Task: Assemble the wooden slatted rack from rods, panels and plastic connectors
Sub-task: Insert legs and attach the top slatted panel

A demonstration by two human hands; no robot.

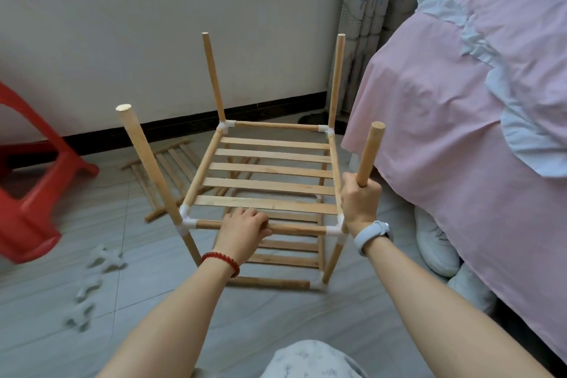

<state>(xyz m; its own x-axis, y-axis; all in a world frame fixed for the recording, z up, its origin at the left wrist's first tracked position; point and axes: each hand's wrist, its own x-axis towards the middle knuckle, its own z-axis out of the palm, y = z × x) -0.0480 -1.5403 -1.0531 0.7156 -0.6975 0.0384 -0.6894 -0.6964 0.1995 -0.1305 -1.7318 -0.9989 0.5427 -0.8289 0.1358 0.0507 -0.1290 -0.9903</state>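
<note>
My left hand (245,225) sits at six o'clock of the rack (264,181), fingers curled over the near crossbar (294,228), gripping it. My right hand (360,201) is just beside it at four o'clock, wrapped in a fist around the lower end of the near-right upright rod (369,153), right above the white corner connector (336,228).

The risk, as I judge it, is in that joint. If I press the rod down at a tilt, it may jam or sit only part way in the plastic socket, and the next tier would then sit crooked. Pushing hard on one corner could also tip the light frame or spring another joint loose, which is why my left hand braces the bar.

The rack stands on the grey tiled floor (153,316) straight ahead of me. It has a lower slatted shelf (288,258) near the floor and an upper slatted shelf (267,184) of five pale wooden slats. Four bare rods rise from the upper corners, at seven, four, eleven and one o'clock, their tops free.

Loose white connectors (92,285) lie on the floor at eight o'clock. A spare slatted panel (165,169) lies flat at ten o'clock, beyond the rack. A red plastic stool (33,193) stands at nine o'clock, and a bed with a pink sheet (460,132) at three o'clock.
</note>
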